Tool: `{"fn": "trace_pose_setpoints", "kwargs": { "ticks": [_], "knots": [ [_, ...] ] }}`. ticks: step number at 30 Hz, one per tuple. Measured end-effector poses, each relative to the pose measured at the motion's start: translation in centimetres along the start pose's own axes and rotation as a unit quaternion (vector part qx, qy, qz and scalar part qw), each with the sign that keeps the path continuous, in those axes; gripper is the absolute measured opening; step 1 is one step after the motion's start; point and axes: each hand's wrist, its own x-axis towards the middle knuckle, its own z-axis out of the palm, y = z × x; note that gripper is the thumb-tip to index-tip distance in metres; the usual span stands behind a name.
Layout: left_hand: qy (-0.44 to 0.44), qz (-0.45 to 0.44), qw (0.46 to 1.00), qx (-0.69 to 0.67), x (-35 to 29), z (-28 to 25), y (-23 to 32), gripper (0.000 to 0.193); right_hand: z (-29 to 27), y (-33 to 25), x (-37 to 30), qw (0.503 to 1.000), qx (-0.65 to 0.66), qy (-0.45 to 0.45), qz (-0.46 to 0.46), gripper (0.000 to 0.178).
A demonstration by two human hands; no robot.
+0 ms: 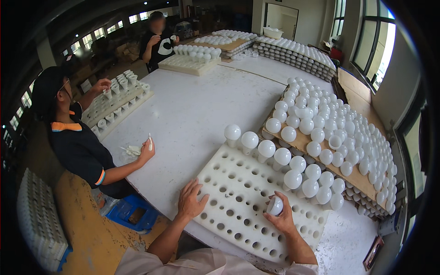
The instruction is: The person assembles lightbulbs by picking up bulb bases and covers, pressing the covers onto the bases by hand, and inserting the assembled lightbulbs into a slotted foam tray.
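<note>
1. Head view showed the left hand [191, 200] with fingers spread, resting on the left side of the white foam tray [233, 188]; that looked like a sound way to steady it.
2. The right hand [283, 217] pinched a white bulb piece [275, 206] between thumb and fingers, over the tray's holes; whether it touched the foam could not be told.
3. A light, even grip seemed wise, as the smooth shell could probably slip. Keeping the piece upright and square over a hole would likely seat it best.
4. White bulbs [266, 149] lined the tray's far edge, doubled toward the right, so close that a low reach might have knocked them.
5. Just beyond, bulbs on a cardboard sheet [300, 140] crowded that side.
6. Across the surface [174, 119], a co-worker [75, 142] worked at another tray [98, 110]; a blue stool [133, 213] stood below, near the surface's edge.
</note>
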Motion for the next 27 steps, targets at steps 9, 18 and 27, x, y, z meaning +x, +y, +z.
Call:
{"fn": "trace_pose_setpoints", "kwargs": {
  "ticks": [9, 18, 27],
  "knots": [
    [-0.012, 0.007, 1.000, 0.001, 0.19, 0.01, 0.04, 0.044, -0.07, 0.20, -0.19, 1.000, -0.011, -0.003, -0.020, 0.086],
    [-0.009, 0.011, 1.000, -0.007, 0.20, 0.33, -0.02, 0.043, -0.03, 0.43, -0.44, 0.999, 0.028, 0.011, -0.013, 0.085],
    [-0.007, 0.005, 1.000, -0.005, 0.33, 0.33, -0.31, 0.043, -0.06, 0.21, 0.02, 1.000, -0.005, -0.007, -0.022, 0.085]
  ]
}}
